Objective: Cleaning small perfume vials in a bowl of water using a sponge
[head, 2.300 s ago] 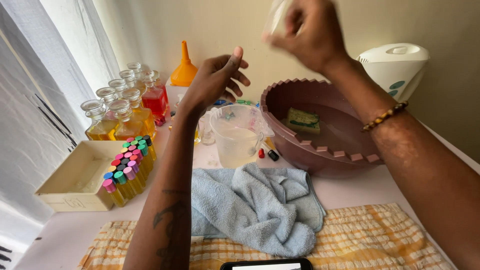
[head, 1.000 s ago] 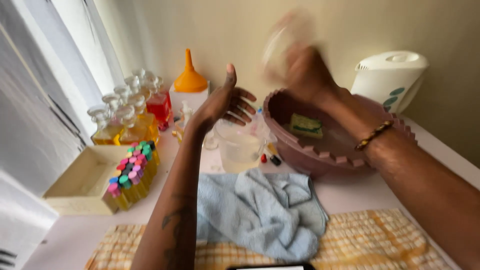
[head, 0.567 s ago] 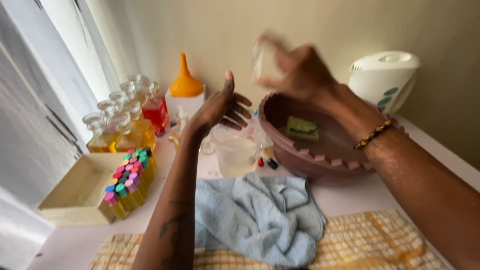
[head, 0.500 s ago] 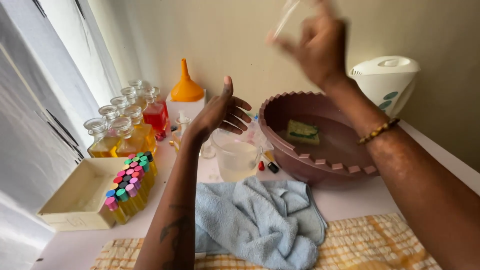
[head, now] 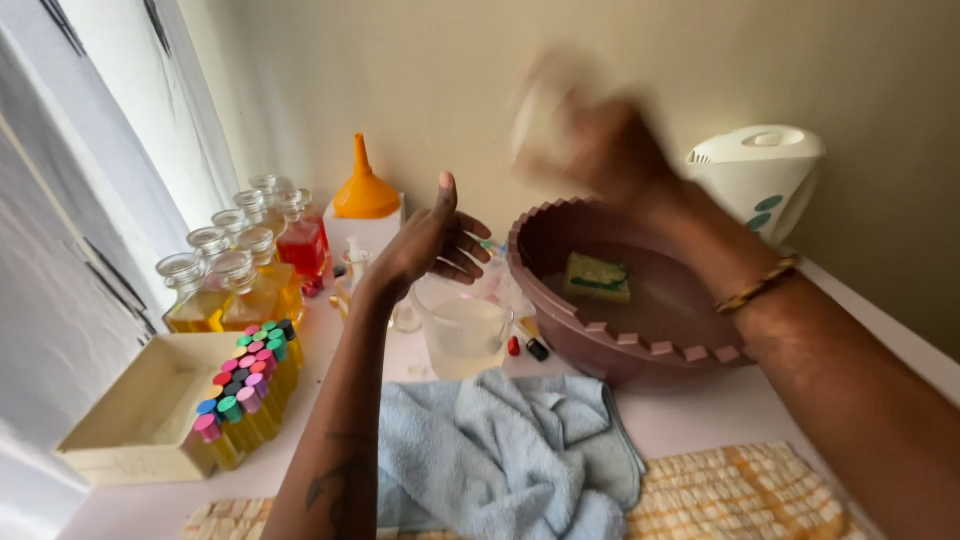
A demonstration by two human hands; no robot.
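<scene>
Head | left hand (head: 435, 240) open above clear cup (head: 462, 335) | right hand (head: 600, 150) blurred, grip unclear

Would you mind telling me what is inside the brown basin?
The brown basin holds a yellow-and-green sponge lying in shallow water. The raised right forearm covers the basin's right side, so that part stays unseen.

Soft daylight enters from the curtain (head: 110, 180) at nine o'clock, leaving faint shadows; the right hand (head: 600, 150) at twelve o'clock is motion-blurred, the rest moderately sharp.
</scene>
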